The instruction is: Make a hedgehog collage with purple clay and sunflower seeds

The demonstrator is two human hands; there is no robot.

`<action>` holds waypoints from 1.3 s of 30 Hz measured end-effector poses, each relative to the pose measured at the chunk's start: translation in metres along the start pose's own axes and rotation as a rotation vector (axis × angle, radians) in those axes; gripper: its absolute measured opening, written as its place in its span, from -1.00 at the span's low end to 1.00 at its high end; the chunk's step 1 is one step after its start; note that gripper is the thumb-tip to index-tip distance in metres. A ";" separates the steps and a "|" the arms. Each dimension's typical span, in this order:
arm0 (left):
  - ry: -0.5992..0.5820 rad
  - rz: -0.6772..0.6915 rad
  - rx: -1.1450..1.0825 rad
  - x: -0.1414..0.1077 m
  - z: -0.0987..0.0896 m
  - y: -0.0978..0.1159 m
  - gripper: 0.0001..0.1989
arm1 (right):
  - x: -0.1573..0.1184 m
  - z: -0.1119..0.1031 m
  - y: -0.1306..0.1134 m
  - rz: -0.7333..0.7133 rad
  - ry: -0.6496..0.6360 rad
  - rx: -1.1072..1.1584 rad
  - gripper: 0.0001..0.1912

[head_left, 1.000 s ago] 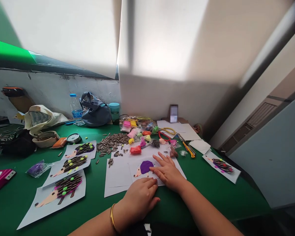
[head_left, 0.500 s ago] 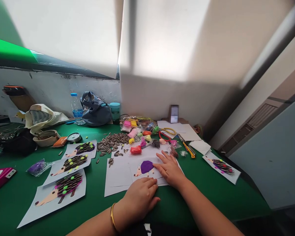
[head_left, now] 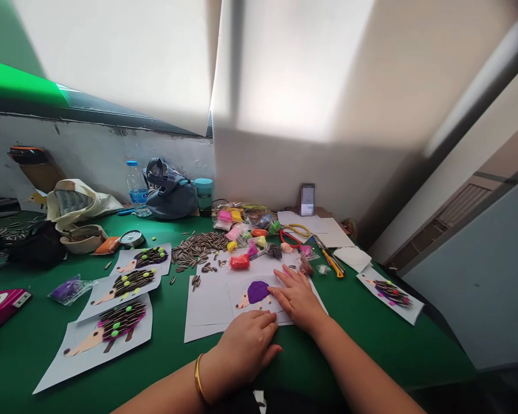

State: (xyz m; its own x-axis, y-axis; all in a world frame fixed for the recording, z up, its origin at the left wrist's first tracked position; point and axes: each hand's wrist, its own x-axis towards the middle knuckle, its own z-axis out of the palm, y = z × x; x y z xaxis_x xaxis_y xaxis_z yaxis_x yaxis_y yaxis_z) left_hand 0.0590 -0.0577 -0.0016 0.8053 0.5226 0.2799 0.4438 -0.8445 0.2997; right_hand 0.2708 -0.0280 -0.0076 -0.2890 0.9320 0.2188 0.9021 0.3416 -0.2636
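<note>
A hedgehog picture with a smooth purple clay body and a peach snout lies on white paper in front of me. My right hand rests on its right side, fingers spread, a fingertip at the edge of the purple clay. Across the paper's lower edge lies my left hand, fingers extended and thumb apart, holding nothing that I can see. Several striped sunflower seeds sit on the paper's upper left, near a red clay packet.
Finished-looking hedgehog pictures overlap on the left; another hedgehog picture lies right. Behind are a sunflower seed pile, clay packets, red scissors, a yellow cutter, a phone and a blue bag.
The view has shifted very slightly. Both hands stay in the same place on the paper.
</note>
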 end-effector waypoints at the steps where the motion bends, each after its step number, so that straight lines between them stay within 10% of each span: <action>1: 0.002 0.001 -0.001 0.000 0.000 0.000 -0.74 | 0.000 0.000 0.000 0.002 0.012 0.003 -0.61; 39: -0.055 -0.009 0.001 0.002 0.001 -0.002 -0.76 | 0.010 0.006 -0.013 -0.006 -0.092 -0.027 -0.56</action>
State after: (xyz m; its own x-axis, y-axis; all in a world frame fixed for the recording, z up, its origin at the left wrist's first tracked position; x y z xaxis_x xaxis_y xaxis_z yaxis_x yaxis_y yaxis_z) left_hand 0.0605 -0.0551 -0.0026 0.8216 0.5233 0.2264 0.4519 -0.8397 0.3011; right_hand 0.2547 -0.0218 -0.0074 -0.3217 0.9374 0.1333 0.9080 0.3453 -0.2373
